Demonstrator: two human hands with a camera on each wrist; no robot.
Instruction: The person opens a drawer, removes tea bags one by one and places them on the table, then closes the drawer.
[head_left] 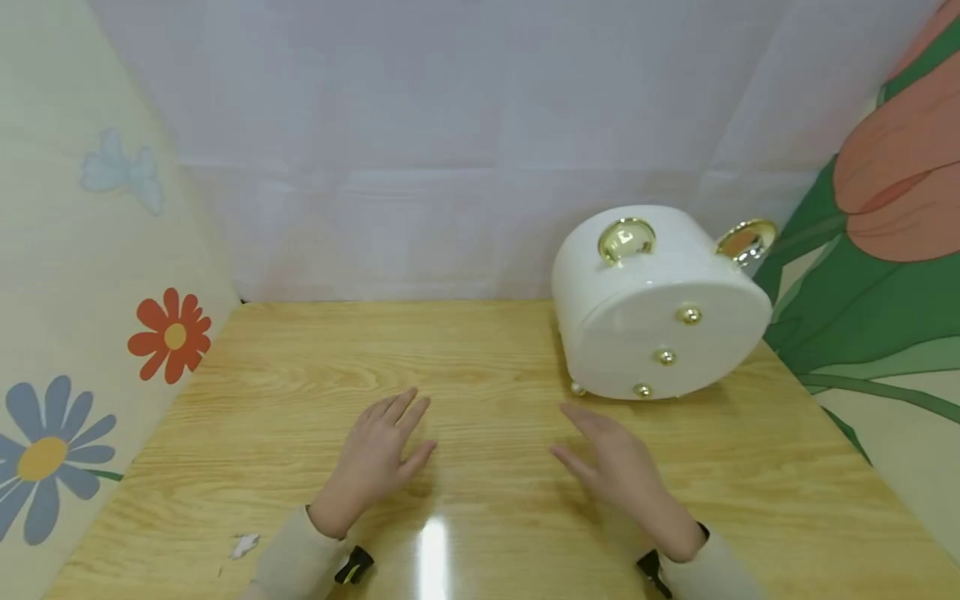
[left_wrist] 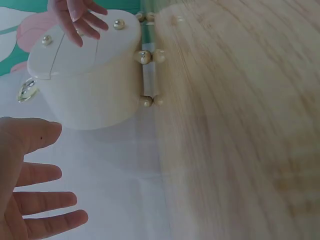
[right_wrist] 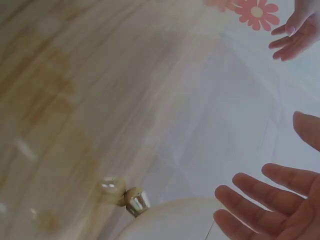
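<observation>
A rounded white case (head_left: 660, 333) with two gold ear-shaped pieces on top stands at the back right of the wooden table. Three gold knobs (head_left: 665, 357) run down its front, and small gold ball feet (left_wrist: 143, 57) support it. My right hand (head_left: 622, 462) is just in front of the case, fingers extended and holding nothing. To the left, my left hand (head_left: 375, 458) hovers over the table with its fingers spread, also holding nothing. The palms partly face each other across a wide gap. In the right wrist view, only the case's edge (right_wrist: 175, 220) and a foot show.
The wood-grain table (head_left: 480, 358) is glossy and reflects a light near its front. A small white scrap (head_left: 244, 546) lies at the front left. A pale cloth (head_left: 375, 233) hangs behind, with flower-patterned panels (head_left: 67, 333) at both sides.
</observation>
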